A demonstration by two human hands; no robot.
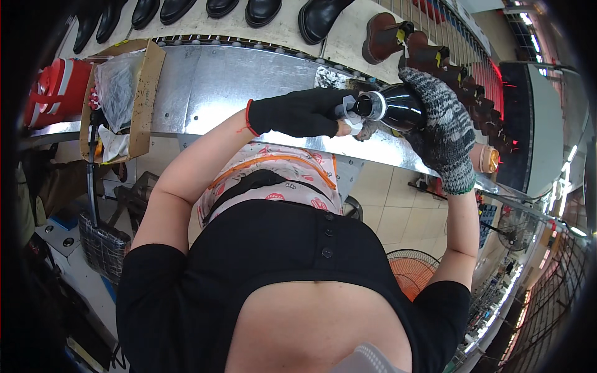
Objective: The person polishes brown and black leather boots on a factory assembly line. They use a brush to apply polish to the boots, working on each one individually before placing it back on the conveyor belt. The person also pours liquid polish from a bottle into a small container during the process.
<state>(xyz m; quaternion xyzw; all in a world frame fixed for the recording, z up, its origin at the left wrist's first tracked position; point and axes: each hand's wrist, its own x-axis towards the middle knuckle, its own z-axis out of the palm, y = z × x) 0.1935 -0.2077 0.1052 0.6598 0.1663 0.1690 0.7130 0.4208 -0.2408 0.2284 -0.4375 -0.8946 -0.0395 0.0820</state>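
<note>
Torso: black top and patterned apron, directly below the steel bench.
Left hand: black glove, closed around a white cloth, pressed to the shoe's toe end.
Right hand: grey knit glove, wrapped over the glossy black shoe — held just above the bench's near edge.
Handling: judged light, stiff, slippery where polished; grip best at heel and upper.
Bench: bare sheet metal, cardboard box at its left end.
Room: black boots on the conveyor beyond the bench — tiled floor, orange fan beneath.
</note>
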